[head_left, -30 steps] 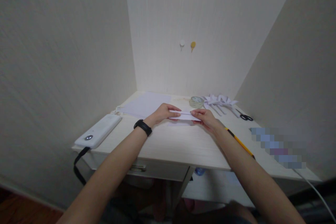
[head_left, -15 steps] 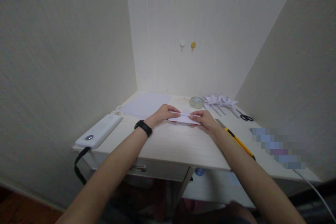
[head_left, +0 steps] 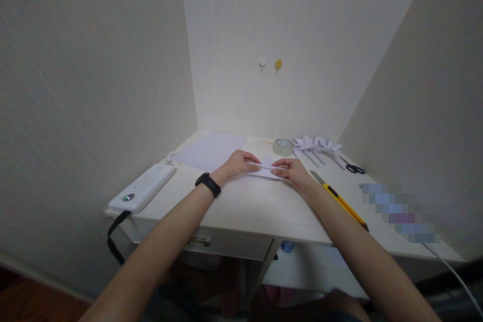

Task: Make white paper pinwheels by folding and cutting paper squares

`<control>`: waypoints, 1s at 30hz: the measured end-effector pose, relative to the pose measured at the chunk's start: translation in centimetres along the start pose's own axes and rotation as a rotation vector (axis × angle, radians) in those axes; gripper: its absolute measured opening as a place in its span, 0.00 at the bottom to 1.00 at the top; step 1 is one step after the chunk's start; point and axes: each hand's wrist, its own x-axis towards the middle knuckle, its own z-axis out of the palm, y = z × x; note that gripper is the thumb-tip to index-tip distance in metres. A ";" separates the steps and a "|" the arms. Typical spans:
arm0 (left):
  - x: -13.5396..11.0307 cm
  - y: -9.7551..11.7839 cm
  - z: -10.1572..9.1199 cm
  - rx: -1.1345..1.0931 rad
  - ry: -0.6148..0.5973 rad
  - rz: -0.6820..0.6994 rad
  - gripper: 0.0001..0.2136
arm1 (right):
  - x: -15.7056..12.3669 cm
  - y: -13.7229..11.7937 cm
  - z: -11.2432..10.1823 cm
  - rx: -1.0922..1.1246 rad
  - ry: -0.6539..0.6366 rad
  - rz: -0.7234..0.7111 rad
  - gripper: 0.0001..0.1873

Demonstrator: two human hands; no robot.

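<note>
Between my hands is a small white sheet of paper [head_left: 266, 172], its upper edge bent over into a narrow fold. My left hand [head_left: 242, 162] pinches the left end of that fold, thumb against fingers, with a black watch on the wrist. The right end is pinched by my right hand [head_left: 290, 169] in the same way. The paper is low over the white desk [head_left: 241, 206]; whether it rests on it I cannot tell. Some of the paper is hidden behind the fingers.
Flat white sheets [head_left: 209, 150] lie at the back left, near a white device [head_left: 145, 187] with a black strap. A roll of clear tape [head_left: 283, 147], folded paper pieces [head_left: 315, 147], black scissors [head_left: 355, 168] and a yellow utility knife [head_left: 345, 205] with its blade out lie on the right.
The fingers have curled a little and the paper's front flap looks narrower and lower than before. Both hands stay in almost the same place.
</note>
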 end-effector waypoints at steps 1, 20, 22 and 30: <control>0.0 0.0 0.1 -0.002 0.001 -0.003 0.15 | 0.0 0.0 0.1 -0.001 0.004 -0.004 0.22; -0.2 0.4 -0.2 0.016 -0.094 -0.052 0.12 | -0.4 -1.3 -0.1 -0.088 -0.172 0.029 0.21; -0.2 0.4 -0.3 -0.005 -0.103 -0.044 0.13 | -0.4 -1.3 -0.2 -0.039 -0.178 0.048 0.20; -0.5 0.9 -0.1 -0.377 -0.193 -0.117 0.19 | 0.0 -0.8 -0.3 0.167 -0.114 0.049 0.21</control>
